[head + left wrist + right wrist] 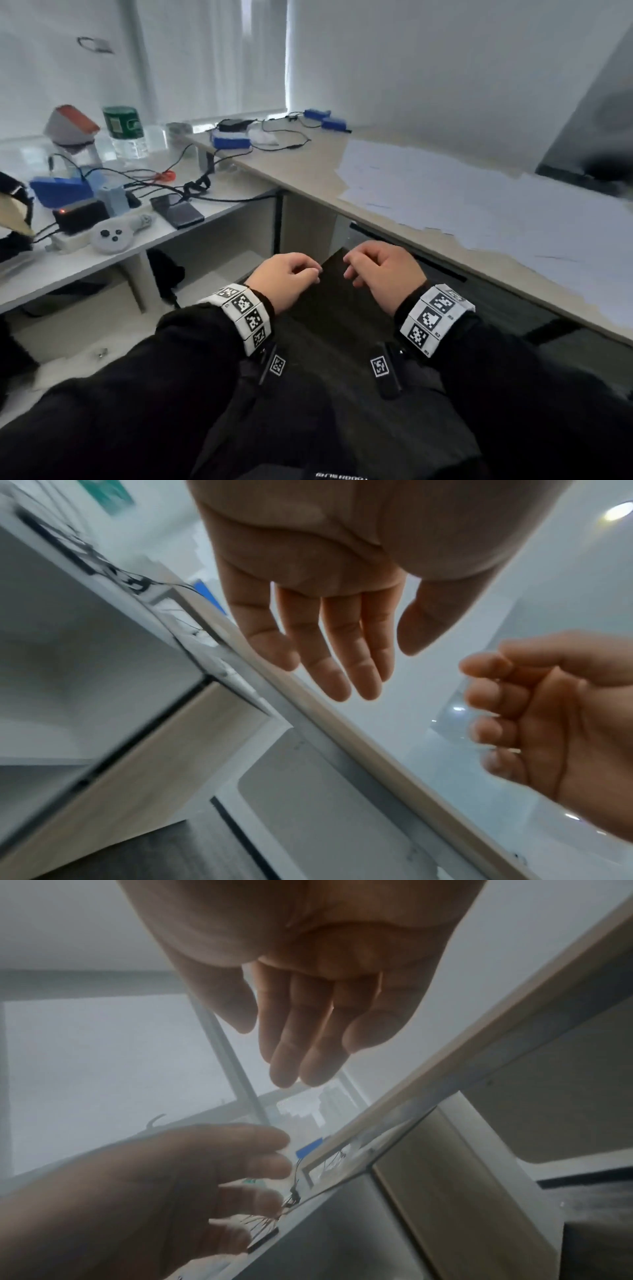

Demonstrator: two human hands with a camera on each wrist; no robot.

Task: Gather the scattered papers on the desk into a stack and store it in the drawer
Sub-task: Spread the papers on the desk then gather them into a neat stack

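Side table (212,209) clutter — controller (113,234), phone (178,209), cables (150,178).

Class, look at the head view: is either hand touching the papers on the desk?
No: the left hand and right hand hang empty below the desk edge, apart from the papers.

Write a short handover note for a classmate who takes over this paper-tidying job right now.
Left hand: empty, fingers relaxed, held over the lap.
Right hand: empty, loosely curled, beside the left.
Papers: spread loose across the desk on the right, untouched.
Drawer: cannot tell which panel under the desk it is; none looks open.
Done: nothing.
Left: gather the sheets, square the stack, open the drawer, store it.
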